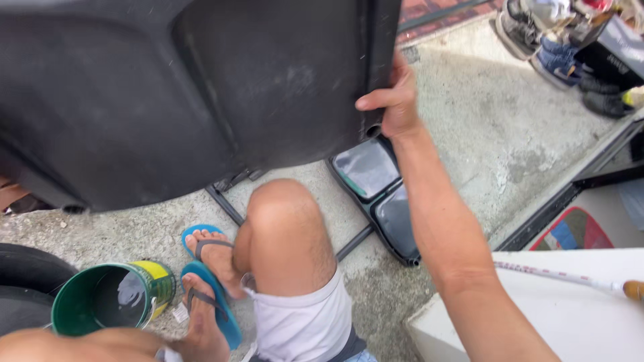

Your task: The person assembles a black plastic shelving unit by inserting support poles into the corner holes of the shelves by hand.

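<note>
Black plastic panel stood tilted above the knee, its right edge clenched in the right hand; left hand unseen.

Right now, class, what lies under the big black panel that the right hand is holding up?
Under the black panel, held by the right hand, lie concrete floor, a dark frame and two trays. Whatever sits further left is covered.
</note>
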